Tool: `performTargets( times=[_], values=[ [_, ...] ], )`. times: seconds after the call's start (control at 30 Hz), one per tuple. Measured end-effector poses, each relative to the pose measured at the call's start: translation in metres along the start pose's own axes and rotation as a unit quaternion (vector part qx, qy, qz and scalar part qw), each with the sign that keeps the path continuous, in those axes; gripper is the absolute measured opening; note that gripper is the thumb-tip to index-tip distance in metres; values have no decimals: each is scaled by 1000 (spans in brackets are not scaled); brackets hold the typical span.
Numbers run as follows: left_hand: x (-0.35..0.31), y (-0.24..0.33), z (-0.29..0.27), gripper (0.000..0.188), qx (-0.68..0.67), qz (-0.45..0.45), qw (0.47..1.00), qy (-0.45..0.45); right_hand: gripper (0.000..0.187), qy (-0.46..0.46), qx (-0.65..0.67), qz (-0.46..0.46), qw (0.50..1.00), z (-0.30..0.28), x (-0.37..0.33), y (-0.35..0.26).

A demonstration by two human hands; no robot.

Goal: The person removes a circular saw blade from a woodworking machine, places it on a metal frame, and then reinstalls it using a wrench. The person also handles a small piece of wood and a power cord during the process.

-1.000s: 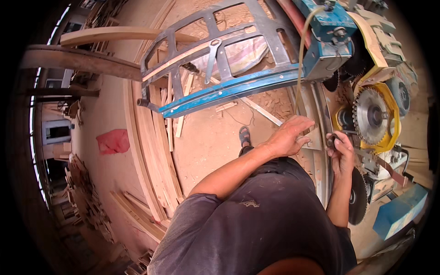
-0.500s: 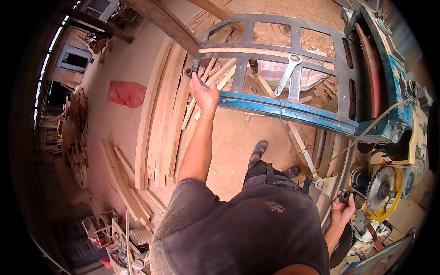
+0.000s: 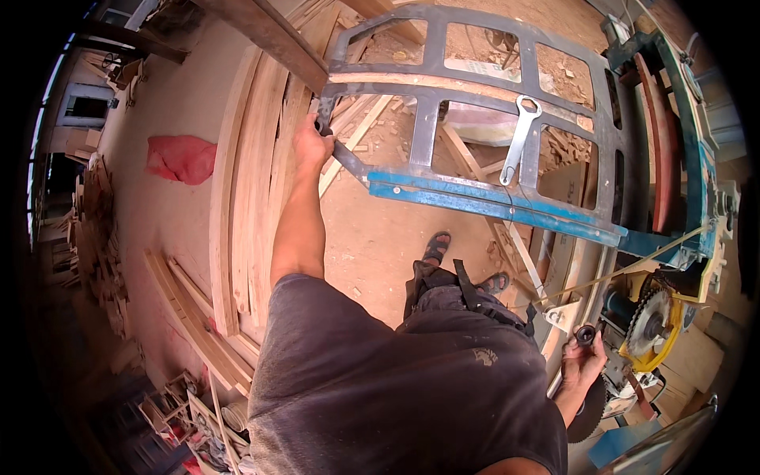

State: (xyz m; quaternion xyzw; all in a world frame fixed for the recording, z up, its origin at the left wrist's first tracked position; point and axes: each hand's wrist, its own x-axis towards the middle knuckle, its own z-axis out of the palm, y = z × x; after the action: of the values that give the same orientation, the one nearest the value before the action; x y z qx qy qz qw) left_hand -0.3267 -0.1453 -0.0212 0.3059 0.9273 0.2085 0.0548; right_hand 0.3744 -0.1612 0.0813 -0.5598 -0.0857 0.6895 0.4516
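Note:
My left hand (image 3: 313, 146) is closed at the left corner of a grey metal frame (image 3: 423, 127). Its fingers are round a small dark piece (image 3: 320, 127) with a round end, which lies against the frame's edge; the hand hides most of it. Low on the right, my right hand (image 3: 582, 366) pinches a black ring-shaped collar (image 3: 586, 335) with its hole facing up. A silver wrench (image 3: 518, 142) lies across the frame's bars, above the blue rail (image 3: 491, 204).
A toothed circular saw blade (image 3: 649, 324) with a yellow guard (image 3: 669, 340) stands just right of my right hand. Another dark toothed blade (image 3: 587, 416) sits below that hand. Long timber boards (image 3: 257, 182) lie on the left beside a red cloth (image 3: 180, 159). A wooden post (image 3: 265, 36) rises past the frame's corner.
The view has shifted, with the frame and wrench now slightly right. My left hand has closed in against the frame's edge, covering more of the dark piece. My right hand still holds the collar.

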Motion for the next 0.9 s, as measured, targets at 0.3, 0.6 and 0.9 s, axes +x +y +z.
performTargets(
  times=[0.3,0.6,0.9],
  values=[
    [-23,34,-30,56,-169,25,984,-58,31,41,24,17,999,30,-5,25],
    [-129,134,4,48,-134,298,930,-166,26,0,73,-15,997,33,1,30],
    [-245,225,26,53,-267,249,881,-300,19,52,177,-16,983,-73,-10,26]
  ],
)
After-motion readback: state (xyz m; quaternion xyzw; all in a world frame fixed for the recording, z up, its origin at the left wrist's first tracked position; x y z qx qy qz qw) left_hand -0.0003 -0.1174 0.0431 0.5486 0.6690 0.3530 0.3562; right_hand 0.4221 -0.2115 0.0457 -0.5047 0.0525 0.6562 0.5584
